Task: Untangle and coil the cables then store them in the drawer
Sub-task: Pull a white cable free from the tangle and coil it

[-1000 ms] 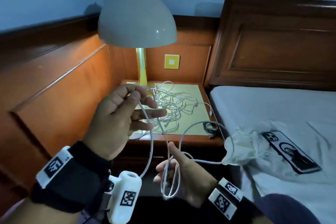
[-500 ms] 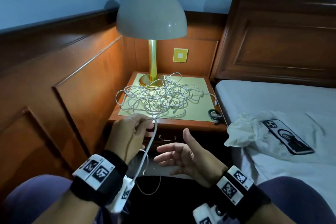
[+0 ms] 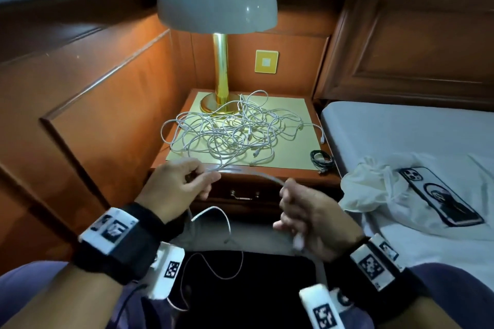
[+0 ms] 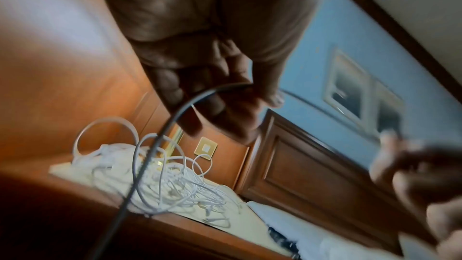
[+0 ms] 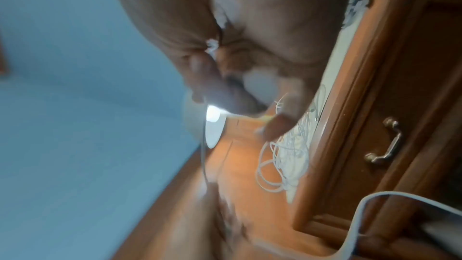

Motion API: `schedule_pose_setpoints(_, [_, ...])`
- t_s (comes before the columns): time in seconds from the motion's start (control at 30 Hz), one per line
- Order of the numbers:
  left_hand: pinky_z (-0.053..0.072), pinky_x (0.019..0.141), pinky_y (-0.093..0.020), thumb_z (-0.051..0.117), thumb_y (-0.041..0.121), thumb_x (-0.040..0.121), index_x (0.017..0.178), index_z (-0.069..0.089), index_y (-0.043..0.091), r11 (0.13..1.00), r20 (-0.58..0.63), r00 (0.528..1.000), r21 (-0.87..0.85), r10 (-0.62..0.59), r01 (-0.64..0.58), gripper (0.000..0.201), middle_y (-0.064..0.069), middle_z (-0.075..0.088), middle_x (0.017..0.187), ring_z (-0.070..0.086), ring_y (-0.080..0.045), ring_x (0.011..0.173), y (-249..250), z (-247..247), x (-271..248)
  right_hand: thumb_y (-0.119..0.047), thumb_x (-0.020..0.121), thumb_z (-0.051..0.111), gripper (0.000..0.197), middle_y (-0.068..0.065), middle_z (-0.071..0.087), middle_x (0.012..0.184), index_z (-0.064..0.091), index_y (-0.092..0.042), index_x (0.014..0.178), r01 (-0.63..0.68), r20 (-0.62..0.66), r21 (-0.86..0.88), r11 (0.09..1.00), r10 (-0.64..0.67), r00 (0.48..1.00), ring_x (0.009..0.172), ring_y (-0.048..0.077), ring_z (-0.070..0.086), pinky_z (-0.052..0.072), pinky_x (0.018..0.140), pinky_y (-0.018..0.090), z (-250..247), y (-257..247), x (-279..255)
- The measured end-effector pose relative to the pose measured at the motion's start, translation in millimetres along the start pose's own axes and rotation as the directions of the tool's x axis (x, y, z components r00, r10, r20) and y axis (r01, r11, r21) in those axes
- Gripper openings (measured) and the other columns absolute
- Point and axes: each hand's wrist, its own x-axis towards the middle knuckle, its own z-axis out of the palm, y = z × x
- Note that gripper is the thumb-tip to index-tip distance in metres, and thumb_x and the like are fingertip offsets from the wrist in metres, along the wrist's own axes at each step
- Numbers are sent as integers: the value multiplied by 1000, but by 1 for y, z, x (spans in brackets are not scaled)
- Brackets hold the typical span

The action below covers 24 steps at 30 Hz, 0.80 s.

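A tangle of white cables (image 3: 230, 133) lies on the yellow mat of the wooden nightstand (image 3: 310, 172), also seen in the left wrist view as a white pile (image 4: 162, 181). One white cable (image 3: 256, 175) runs out of the tangle and spans between my hands in front of the closed drawer (image 3: 242, 195). My left hand (image 3: 184, 184) pinches it near the nightstand's front edge. My right hand (image 3: 302, 211) grips it further along, fingers curled round it. Its loose end loops down (image 3: 222, 224) over my lap.
A brass lamp (image 3: 220, 83) with a white dome shade stands at the back of the nightstand. A small dark coiled cable (image 3: 322, 161) sits at its right front corner. On the bed to the right lie a white plastic bag (image 3: 374, 189) and a phone (image 3: 438, 195).
My left hand came down from high above the nightstand to its front edge. My right hand, open half a second ago, has closed round the cable that the left hand holds.
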Motion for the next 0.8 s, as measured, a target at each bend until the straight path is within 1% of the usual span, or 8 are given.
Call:
schedule_pose_setpoints(0.13, [38,45,-20,75,40,82,73,66,16,972,11,988,-174,-156,155,27,9,50,50,45,-9,41,-20,-13,14,-33,101,47,33,-8,18,53,50,-19,71,48,-120,316,947,-10,993,34,4,18,15,34,18,-37,-33,10])
schedule_pose_setpoints(0.27, [39,48,-20,71,23,92,80,72,23,963,-85,979,-216,-185,163,12,11,55,54,45,-10,47,-35,-16,25,-22,94,46,21,-9,21,59,64,-13,99,118,-162,422,899,-53,985,40,4,24,18,36,17,-57,-46,11])
schedule_pose_setpoints(0.4, [48,62,-28,78,21,84,74,72,23,971,-80,993,230,86,-65,12,8,65,67,57,-11,61,-16,10,8,-22,98,49,28,-5,32,59,66,-17,120,198,-181,108,974,-176,968,42,6,25,13,37,22,-42,-36,14])
schedule_pose_setpoints(0.47, [53,67,-33,73,25,86,78,71,23,931,62,961,238,268,-275,9,11,65,73,60,-8,67,-4,23,-3,-17,102,49,26,-4,42,59,70,-19,117,253,-155,-224,941,-290,944,42,7,29,16,38,20,-33,-22,19])
schedule_pose_setpoints(0.5, [54,69,-34,68,29,88,80,71,22,918,135,935,189,327,-348,11,12,64,76,62,-6,70,-1,29,-8,-15,102,52,25,-8,51,62,72,-22,115,286,-128,-429,857,-371,920,44,5,38,27,41,17,-31,-14,23])
schedule_pose_setpoints(0.57, [54,73,-30,67,27,92,85,73,21,904,230,888,60,399,-423,11,13,63,84,63,-5,77,4,37,-13,-24,98,59,22,-16,68,80,74,-28,114,297,-12,-747,595,-459,888,70,0,63,46,68,13,-28,3,27])
schedule_pose_setpoints(0.67, [53,79,-23,70,19,92,92,75,17,882,179,865,-47,470,-469,5,9,62,93,64,-9,87,13,41,-15,-39,91,52,31,-15,71,91,76,-28,107,275,154,-844,461,-282,947,88,4,65,49,85,25,-24,16,27])
schedule_pose_setpoints(0.8, [53,78,-24,67,25,93,114,67,20,942,96,940,-104,328,-319,22,10,67,109,65,-10,83,5,43,-15,-35,93,45,33,-3,63,64,75,-22,99,293,256,-738,608,-150,955,58,4,52,38,61,19,-10,13,19])
